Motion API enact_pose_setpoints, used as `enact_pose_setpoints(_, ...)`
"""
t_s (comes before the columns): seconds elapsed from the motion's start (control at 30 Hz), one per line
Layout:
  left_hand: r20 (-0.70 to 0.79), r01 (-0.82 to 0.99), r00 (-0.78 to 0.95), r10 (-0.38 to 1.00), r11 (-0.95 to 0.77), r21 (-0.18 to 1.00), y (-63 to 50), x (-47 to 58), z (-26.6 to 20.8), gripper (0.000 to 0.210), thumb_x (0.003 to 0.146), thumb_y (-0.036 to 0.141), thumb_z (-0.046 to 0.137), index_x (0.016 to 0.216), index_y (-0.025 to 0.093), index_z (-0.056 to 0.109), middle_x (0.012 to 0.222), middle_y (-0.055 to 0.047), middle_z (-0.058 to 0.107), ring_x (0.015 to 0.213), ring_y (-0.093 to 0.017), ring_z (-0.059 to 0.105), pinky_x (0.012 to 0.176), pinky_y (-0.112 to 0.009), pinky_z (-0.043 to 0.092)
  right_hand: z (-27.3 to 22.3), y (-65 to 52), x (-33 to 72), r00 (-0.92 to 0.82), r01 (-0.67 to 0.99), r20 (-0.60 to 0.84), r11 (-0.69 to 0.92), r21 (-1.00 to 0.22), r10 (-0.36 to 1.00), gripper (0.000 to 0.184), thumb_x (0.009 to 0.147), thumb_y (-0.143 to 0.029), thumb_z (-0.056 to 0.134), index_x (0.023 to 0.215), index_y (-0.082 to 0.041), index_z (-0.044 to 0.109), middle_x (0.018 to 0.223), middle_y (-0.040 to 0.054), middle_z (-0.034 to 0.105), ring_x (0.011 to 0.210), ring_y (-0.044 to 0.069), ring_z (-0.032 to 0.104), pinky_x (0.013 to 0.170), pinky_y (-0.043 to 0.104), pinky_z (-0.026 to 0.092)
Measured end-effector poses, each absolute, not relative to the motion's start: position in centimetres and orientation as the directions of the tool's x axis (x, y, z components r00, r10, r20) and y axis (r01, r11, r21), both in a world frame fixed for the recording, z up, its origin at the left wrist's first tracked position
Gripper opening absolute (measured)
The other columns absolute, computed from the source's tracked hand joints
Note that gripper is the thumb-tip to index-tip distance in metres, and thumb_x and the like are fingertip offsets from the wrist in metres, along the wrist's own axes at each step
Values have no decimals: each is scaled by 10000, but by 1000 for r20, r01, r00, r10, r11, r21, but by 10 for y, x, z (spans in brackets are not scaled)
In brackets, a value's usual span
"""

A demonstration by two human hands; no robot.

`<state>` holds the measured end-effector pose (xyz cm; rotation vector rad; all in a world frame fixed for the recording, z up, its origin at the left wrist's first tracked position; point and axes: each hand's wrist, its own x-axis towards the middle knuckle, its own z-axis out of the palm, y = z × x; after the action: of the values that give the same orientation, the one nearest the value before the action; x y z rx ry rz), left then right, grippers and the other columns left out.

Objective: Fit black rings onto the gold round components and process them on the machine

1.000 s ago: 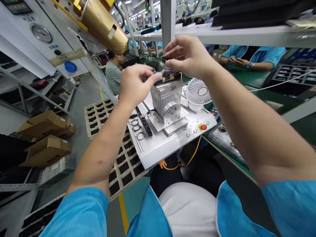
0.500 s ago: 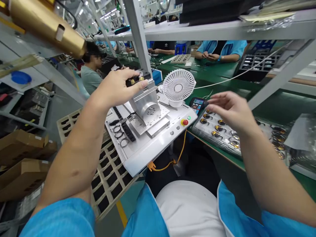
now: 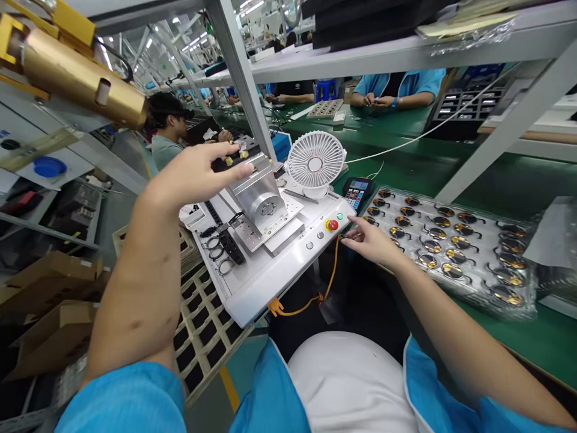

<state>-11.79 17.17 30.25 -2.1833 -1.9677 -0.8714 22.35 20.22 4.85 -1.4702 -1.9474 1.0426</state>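
My left hand [image 3: 196,174] is over the top of the metal fixture [image 3: 259,201], its thumb and fingers apart around a dark holder with small brass-coloured blocks [image 3: 243,154]. Part of that holder is hidden behind the fingers. At the front right corner of the white machine base [image 3: 270,282], my right hand [image 3: 372,242] has its fingertips drawn together beside the green-ringed button [image 3: 340,216] and the red emergency stop button [image 3: 332,225]. Something small and dark shows at those fingertips, too small to name.
A clear plastic tray [image 3: 487,294] of round amber parts with dark curved arms lies on the right. Near it are a keypad [image 3: 359,191] and a white fan [image 3: 315,162]. A gold cylinder [image 3: 85,78] hangs upper left; slotted trays [image 3: 202,337] sit below. Co-workers sit beyond.
My right hand has moved left and down from above the tray to the front corner of the machine base. My left hand stays at the fixture while the view has shifted slightly.
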Motion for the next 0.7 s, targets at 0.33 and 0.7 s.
enact_pose_setpoints(0.33,472,921,133,872,-285,266,158,-122,291,770,822,839,602,1233,199,717,1382,-140,686,1397,-384,553,1234,-584,344,30,202,195,-403,768,-118,266,-582,907,985,937,-296,688,1699,-123,89,1123,130,746,944,304,719,798,341,522)
enact_pose_setpoints(0.7,76,147,-111,991,-59,987,29,-31,70,425,871,421,807,1239,218,743,1248,-147,767,1197,-305,725,1107,-477,548,23,152,211,-489,215,141,276,-937,861,774,790,-400,892,1443,-199,531,1084,96,763,797,213,718,740,343,590)
